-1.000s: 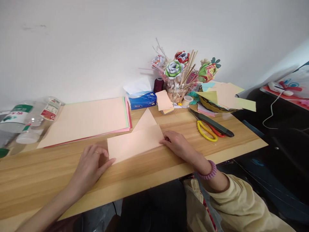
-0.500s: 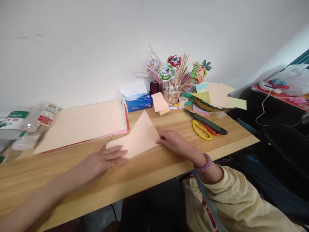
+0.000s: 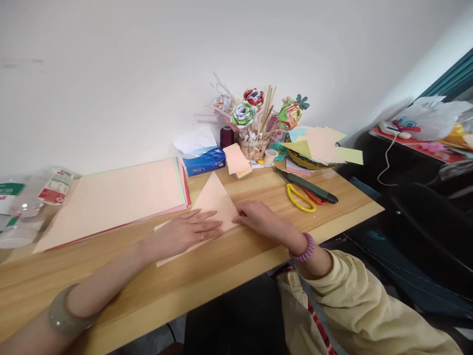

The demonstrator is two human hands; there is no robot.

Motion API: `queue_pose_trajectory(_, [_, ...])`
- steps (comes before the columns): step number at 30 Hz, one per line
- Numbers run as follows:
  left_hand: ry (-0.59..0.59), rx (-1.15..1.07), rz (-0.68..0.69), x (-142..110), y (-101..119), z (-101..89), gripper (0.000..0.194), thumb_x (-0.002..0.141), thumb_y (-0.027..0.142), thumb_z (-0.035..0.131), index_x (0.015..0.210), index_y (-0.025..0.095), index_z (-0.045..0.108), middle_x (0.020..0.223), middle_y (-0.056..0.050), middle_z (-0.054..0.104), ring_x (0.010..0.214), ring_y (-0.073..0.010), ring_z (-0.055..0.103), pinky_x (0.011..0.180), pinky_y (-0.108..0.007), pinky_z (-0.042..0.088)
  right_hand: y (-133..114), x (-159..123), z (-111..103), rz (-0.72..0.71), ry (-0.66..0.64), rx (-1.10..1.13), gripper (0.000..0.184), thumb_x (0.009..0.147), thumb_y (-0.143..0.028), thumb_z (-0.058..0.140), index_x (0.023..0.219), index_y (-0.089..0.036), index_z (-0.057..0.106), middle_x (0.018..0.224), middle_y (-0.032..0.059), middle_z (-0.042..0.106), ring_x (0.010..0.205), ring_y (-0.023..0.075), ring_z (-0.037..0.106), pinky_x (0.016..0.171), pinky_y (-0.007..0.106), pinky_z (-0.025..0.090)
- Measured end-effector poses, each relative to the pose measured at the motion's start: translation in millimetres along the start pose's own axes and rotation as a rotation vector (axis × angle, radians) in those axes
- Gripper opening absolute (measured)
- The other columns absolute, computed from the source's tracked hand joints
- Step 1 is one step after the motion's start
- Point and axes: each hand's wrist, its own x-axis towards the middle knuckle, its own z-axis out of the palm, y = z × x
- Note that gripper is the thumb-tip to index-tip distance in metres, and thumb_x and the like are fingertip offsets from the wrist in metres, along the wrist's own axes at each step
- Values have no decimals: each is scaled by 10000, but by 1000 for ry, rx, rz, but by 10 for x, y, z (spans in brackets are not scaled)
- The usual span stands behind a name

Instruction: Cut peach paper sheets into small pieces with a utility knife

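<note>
The peach paper (image 3: 214, 197) lies on the wooden table (image 3: 221, 261), its peak pointing away from the person and its long lower edge slanting from near left to farther right. The left hand (image 3: 181, 234) lies flat across its left part, fingers slightly spread; the right hand (image 3: 258, 219) is at its right corner, thumb and forefinger close together, whether pinching I cannot tell. Beyond the left hand lie stacked sheets (image 3: 121, 197); scissors (image 3: 300, 199) rest beyond the right hand
</note>
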Motion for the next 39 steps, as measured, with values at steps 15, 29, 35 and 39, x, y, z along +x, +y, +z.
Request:
queue_pose_trajectory(15, [-67,69,26,-22,-19,67,466,986,160,256,1436,273,206,1490,36,274,1389,-133,138,1132,-309,129,98,-40,171,-25,157,-105,181,898,-275,502,1020,-146,538,889,76,653,764,187,610,648,272,433])
queue_pose_trajectory(29, [-139,154,16,6,37,13,529,971,161,306,1454,259,115,1498,7,253,1388,-151,143,1126,-317,149,-124,-504,422,-320,134,-296,598,942,-470,317,1373,-57,343,1436,160,337,1344,224,273,1095,436,251])
queue_pose_trajectory(35, [-211,262,-31,-223,138,1,587,909,49,308,1451,213,152,1504,-83,204,1389,-206,113,1092,-359,234,-102,-500,369,-297,56,-262,685,919,-544,309,1399,-55,289,1463,157,266,1364,213,210,1109,435,218])
queue_pose_trajectory(39, [-131,300,-38,-631,217,31,658,869,-12,255,1463,187,55,1496,-93,226,1388,-204,128,1088,-357,247,-105,-501,356,-299,28,-256,700,915,-552,316,1400,-50,280,1466,163,249,1367,216,197,1111,444,203])
